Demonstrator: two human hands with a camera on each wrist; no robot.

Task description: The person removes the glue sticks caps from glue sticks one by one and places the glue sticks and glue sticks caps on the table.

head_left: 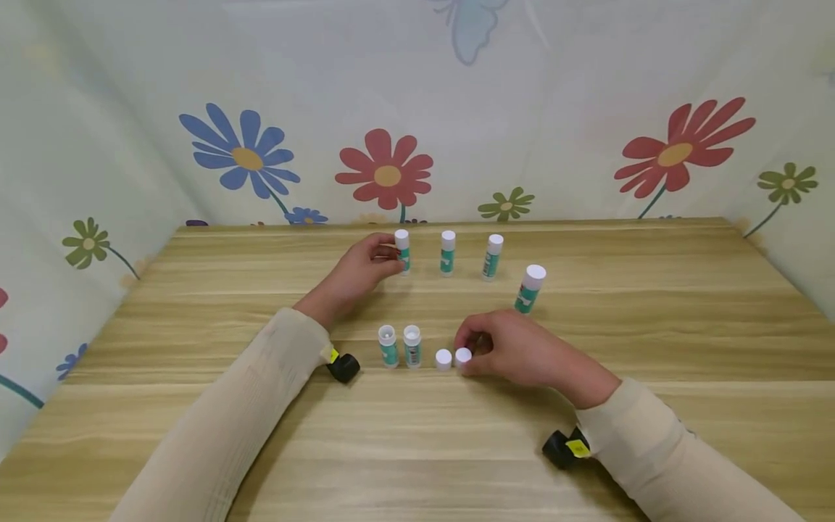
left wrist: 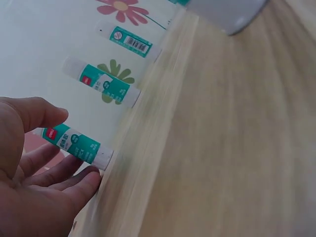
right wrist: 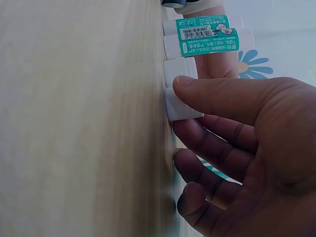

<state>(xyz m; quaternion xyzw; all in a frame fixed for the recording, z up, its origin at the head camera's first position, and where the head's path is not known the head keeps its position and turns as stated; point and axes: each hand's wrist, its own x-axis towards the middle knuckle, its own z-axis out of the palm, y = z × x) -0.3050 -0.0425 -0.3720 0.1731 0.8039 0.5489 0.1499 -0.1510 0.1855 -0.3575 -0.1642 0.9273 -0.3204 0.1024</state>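
Observation:
My left hand [head_left: 355, 279] is at the leftmost upright glue stick [head_left: 403, 255] of the back row, thumb in front and fingers behind it. In the left wrist view this glue stick [left wrist: 74, 143], green-labelled with a white cap, lies between thumb and fingers. My right hand [head_left: 522, 351] pinches a small white cap [head_left: 463, 357] at the table surface, between thumb and index finger. Touching its left side is a second white cap [head_left: 443, 359]. Further left stand two uncapped glue sticks, one [head_left: 388, 348] beside the other [head_left: 412, 348].
More capped glue sticks stand upright in the back row: one [head_left: 446, 254], another [head_left: 492, 258] and a nearer one [head_left: 530, 290] just beyond my right hand. The wooden table [head_left: 417, 449] ends at a flower-printed curtain [head_left: 554, 130].

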